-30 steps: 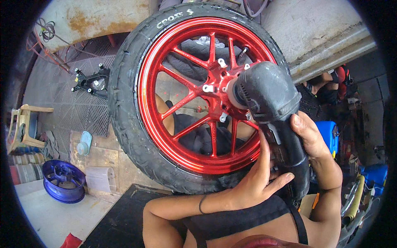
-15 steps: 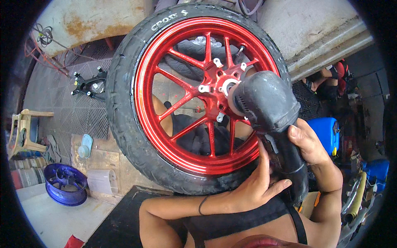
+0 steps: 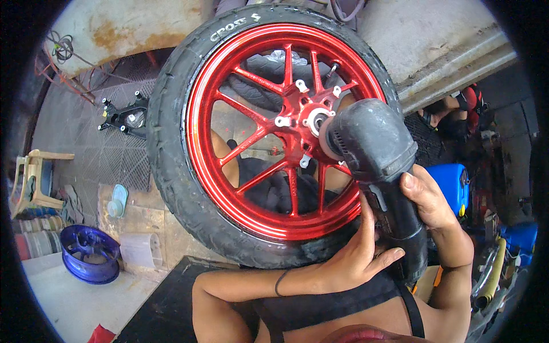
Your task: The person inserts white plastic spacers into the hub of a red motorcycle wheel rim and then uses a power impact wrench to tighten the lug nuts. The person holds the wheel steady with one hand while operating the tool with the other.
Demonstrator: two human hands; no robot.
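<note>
A black angle polisher (image 3: 383, 154) is in both my hands, its body slanting from lower right up to the wheel. Its round pad (image 3: 330, 140) is beside the hub (image 3: 318, 121) of a red spoked wheel (image 3: 251, 137); I cannot tell whether they touch. My right hand (image 3: 432, 203) wraps the tool's right side, thumb on top. My left hand (image 3: 357, 251) holds the handle from the left, fingers along its side and thumb across it. A black tyre (image 3: 171, 171) surrounds the wheel, which stands upright facing me. Silver-tipped bolt bosses (image 3: 283, 121) ring the hub.
To the left are a black metal bracket (image 3: 123, 117), a wooden stool (image 3: 43, 180), a blue-purple wheel rim (image 3: 90, 254) and a light-blue sandal (image 3: 117, 201). A blue jerrycan (image 3: 452, 186) stands at right. Another person (image 3: 449, 108) is in the background.
The polisher has tilted slightly, its head shifting a little to the right, so more of the hub shows. Both hands keep their hold, and the wheel stays almost in place.
</note>
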